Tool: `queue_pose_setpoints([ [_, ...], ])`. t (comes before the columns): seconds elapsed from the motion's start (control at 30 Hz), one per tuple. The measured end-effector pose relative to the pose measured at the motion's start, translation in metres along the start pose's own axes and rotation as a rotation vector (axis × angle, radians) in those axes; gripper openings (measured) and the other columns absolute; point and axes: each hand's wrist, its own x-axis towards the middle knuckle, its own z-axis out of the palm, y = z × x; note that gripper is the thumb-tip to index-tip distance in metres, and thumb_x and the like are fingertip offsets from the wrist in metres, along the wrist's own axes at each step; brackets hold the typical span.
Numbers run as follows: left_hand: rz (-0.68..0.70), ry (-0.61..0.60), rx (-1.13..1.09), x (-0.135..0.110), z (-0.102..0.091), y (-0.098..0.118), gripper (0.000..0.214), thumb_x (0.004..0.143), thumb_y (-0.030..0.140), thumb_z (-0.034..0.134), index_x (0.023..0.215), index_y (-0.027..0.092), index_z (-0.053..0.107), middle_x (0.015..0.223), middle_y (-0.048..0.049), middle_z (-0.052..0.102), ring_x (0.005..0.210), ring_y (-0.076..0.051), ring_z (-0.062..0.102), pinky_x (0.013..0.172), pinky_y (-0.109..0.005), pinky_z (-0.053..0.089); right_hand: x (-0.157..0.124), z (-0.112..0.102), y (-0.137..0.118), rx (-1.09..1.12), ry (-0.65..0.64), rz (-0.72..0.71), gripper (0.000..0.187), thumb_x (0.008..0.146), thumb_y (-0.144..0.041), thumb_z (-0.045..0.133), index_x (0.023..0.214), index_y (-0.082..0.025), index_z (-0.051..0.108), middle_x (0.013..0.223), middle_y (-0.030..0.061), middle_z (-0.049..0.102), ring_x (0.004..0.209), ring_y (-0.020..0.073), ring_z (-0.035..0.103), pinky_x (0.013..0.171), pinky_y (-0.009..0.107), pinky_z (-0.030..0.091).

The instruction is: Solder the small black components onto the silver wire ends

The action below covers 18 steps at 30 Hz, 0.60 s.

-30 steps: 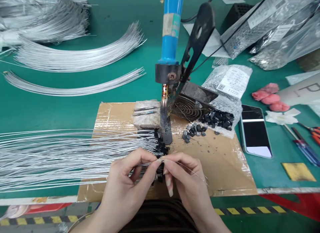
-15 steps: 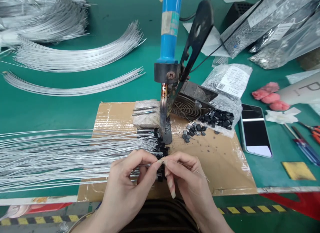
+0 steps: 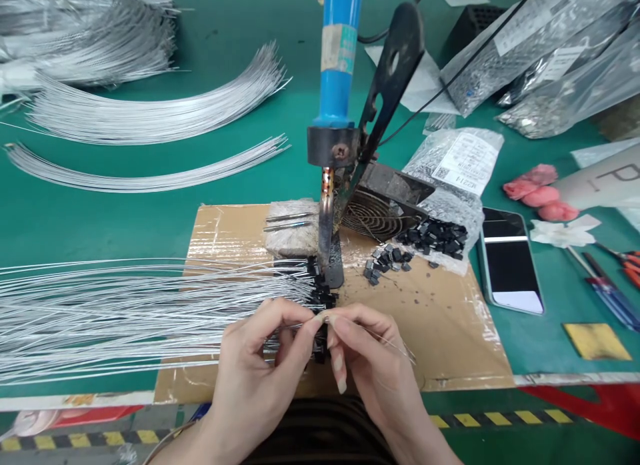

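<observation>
Fingertip to fingertip, my left hand and my right hand both pinch a thin wire, whose loose end trails off past my right fingers. Whatever lies exactly between the fingertips is hidden. Behind and left of them spreads a layer of pale wires, their right ends fitted with small black connectors. Just above my hands, a blue soldering iron hangs tip down in a black stand.
Two curved wire bundles lie at the back left. A small fan, loose black pieces and a bag sit right of the iron. Further right are a phone, a yellow pad and pliers. Brown cardboard lies underneath.
Both hands stay pinched together at almost the same spot. The right hand has shifted very slightly, and the trailing wire end has moved a little with it.
</observation>
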Motion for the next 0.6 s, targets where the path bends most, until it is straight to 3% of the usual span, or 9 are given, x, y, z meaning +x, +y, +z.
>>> queue_pose_setpoints([
  [0.27, -0.060, 0.090, -0.044, -0.0028, 0.0075, 0.0014, 0.017, 0.096, 0.023, 0.069, 0.080, 0.022, 0.074, 0.070, -0.0004, 0.071, 0.064, -0.015, 0.064, 0.059, -0.027, 0.048, -0.0011, 0.0021, 0.0047, 0.037, 0.019, -0.008, 0.016, 0.082, -0.033, 0.089, 0.077, -0.018, 0.085, 0.058, -0.0013, 0.068, 0.042, 0.0053, 0.056, 0.040, 0.014, 0.051],
  [0.6, -0.105, 0.099, -0.099, -0.0026, 0.0089, 0.0023, 0.016, 0.095, 0.024, 0.070, 0.080, 0.021, 0.076, 0.071, -0.0015, 0.074, 0.065, -0.016, 0.066, 0.059, -0.025, 0.050, -0.0006, 0.0052, 0.0063, 0.027, 0.035, -0.046, 0.016, 0.083, -0.035, 0.089, 0.080, -0.020, 0.087, 0.063, 0.0001, 0.070, 0.046, 0.0066, 0.057, 0.044, 0.016, 0.056],
])
